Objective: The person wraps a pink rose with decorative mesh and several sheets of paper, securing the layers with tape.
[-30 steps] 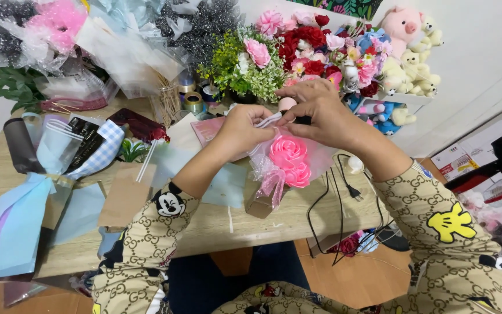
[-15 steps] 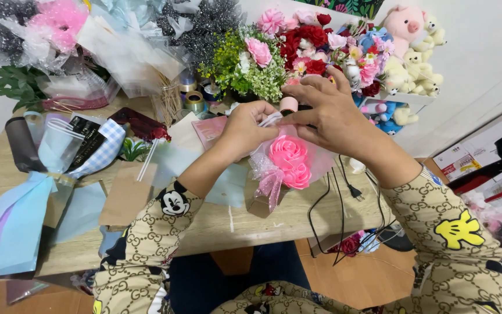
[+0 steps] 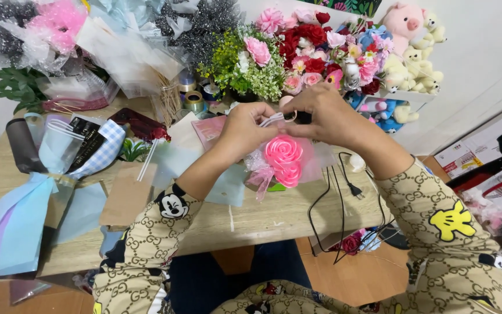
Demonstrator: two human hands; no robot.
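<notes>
A small bouquet of two pink ribbon roses wrapped in sheer pink mesh, with a pale pink bow at its left, is held above the wooden table. My left hand grips the top of the wrap and pinches a thin white strip. My right hand meets it from the right, fingertips closed on the same strip and on a small dark object just above the roses. Both sleeves are beige with a cartoon print.
Artificial flowers and plush toys fill the back right. A blue wrapped bouquet, brown card, ribbon spools and wrapping sheets lie left. A black cable hangs over the table's front edge. Boxes stand at right.
Both hands stay together above the roses; the fingers have shifted slightly on the white strip. The bouquet remains in place.
</notes>
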